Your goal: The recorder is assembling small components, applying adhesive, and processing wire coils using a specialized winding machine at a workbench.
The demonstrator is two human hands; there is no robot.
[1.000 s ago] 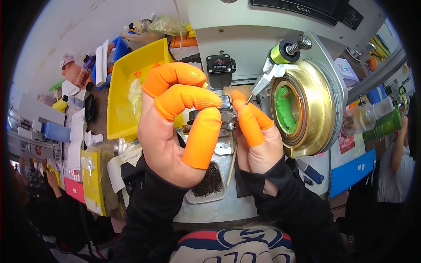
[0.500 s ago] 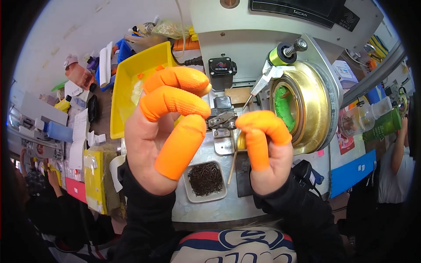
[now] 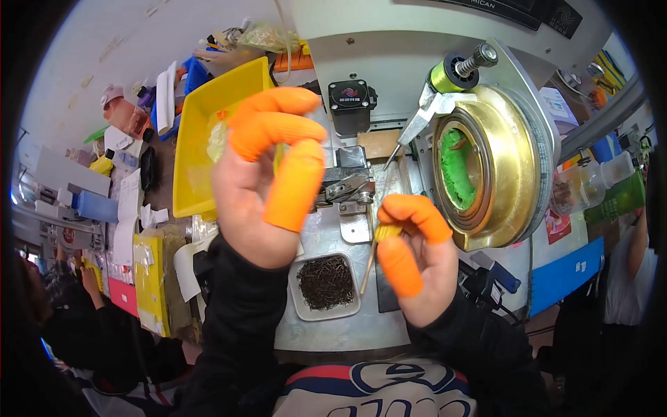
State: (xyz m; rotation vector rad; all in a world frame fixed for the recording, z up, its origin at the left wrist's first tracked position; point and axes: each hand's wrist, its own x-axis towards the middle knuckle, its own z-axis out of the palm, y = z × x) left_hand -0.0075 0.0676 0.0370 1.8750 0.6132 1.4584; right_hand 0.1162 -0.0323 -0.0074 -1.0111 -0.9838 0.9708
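Observation:
Orange finger cots cover fingers of both hands. My left hand [image 3: 260, 187] is curled left of a small metal clamp [image 3: 351, 187], thumb and index tips pinched together; anything between them is too small to make out. My right hand [image 3: 420, 254] is bent just right of the clamp, with a yellow-capped finger tucked behind its orange-capped index and thumb. What it grips, if anything, is hidden. A thin wooden stick [image 3: 368, 271] runs down from beneath it; whether it is held I cannot tell. Below the hands, a white dish [image 3: 299, 309] holds many small dark hook-like wires.
At right stands a large brass-coloured wheel [image 3: 511, 167] on a machine, with a spool of yellow-green thread [image 3: 445, 76] and a pointed guide [image 3: 410, 135] above the clamp. A yellow bin [image 3: 191, 167] is at left. A blue panel [image 3: 566, 274] borders the right side. Other people sit on both sides.
My left hand has moved slightly up, away from the clamp. My right hand has dropped a little, its thumb parting from the index and uncovering more of the yellow-capped finger.

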